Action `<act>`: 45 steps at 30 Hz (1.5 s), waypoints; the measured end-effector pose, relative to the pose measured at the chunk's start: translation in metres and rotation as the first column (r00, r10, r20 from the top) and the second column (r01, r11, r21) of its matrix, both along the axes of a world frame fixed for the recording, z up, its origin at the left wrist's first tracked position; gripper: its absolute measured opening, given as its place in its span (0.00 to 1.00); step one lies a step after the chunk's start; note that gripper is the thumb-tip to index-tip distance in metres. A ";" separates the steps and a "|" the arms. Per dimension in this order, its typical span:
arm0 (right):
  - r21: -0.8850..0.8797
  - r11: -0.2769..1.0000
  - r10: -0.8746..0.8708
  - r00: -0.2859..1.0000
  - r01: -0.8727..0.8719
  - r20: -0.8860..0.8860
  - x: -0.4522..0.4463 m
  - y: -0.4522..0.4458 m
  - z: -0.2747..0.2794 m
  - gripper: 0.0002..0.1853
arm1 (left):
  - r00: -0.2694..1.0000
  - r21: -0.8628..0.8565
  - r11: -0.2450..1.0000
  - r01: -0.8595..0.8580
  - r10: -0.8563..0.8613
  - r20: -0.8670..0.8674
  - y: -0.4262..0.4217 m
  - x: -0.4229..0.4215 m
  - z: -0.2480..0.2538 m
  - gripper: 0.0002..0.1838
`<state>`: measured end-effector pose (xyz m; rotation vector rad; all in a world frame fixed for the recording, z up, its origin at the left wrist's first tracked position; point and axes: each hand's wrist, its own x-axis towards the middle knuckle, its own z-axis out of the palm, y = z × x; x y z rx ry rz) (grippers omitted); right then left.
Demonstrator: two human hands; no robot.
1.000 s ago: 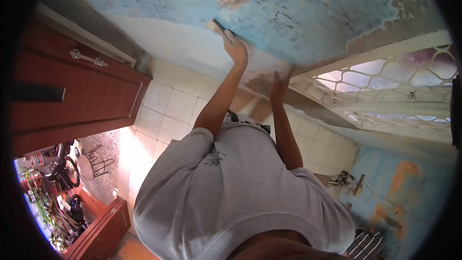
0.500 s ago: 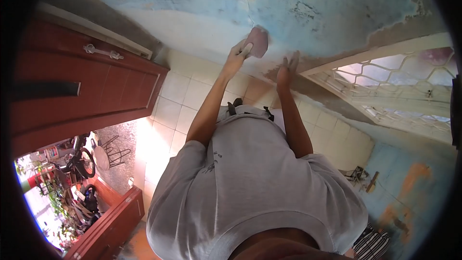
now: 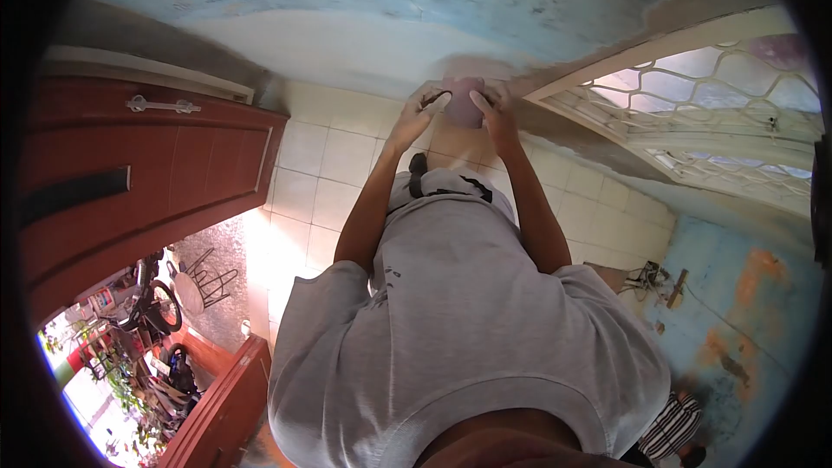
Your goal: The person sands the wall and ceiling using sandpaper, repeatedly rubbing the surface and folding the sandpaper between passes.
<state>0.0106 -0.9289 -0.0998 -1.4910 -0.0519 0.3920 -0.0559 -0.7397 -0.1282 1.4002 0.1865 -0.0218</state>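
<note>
Between my two hands is a reddish-brown sheet of sandpaper (image 3: 465, 102), held in front of the wall. My left hand (image 3: 422, 111) pinches its left edge, thumb toward me. On the opposite edge my right hand (image 3: 497, 114) grips it with thumb and fingers. Just beyond the hands rises the wall (image 3: 347, 43), light blue with worn dark marks and a smoother whitish band along its lower part. Whether the sheet touches the wall I cannot tell.
A red door (image 3: 147, 156) with a metal handle stands on the left. To the right is a window with a wavy grille (image 3: 719, 87). Pale tiles (image 3: 303, 152) cover the floor. A striped cloth (image 3: 672, 425) and some cables (image 3: 646, 277) lie at the lower right.
My right hand has left the wall and taken hold of the sandpaper's right edge. The left hand has drawn the sheet down and toward me. My view has shifted a little.
</note>
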 end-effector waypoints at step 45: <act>-0.262 0.963 0.109 0.982 -0.066 0.153 -0.160 0.007 -0.091 0.17 | 0.972 -0.022 0.983 -0.184 0.179 -0.155 -0.021 -0.159 -0.035 0.19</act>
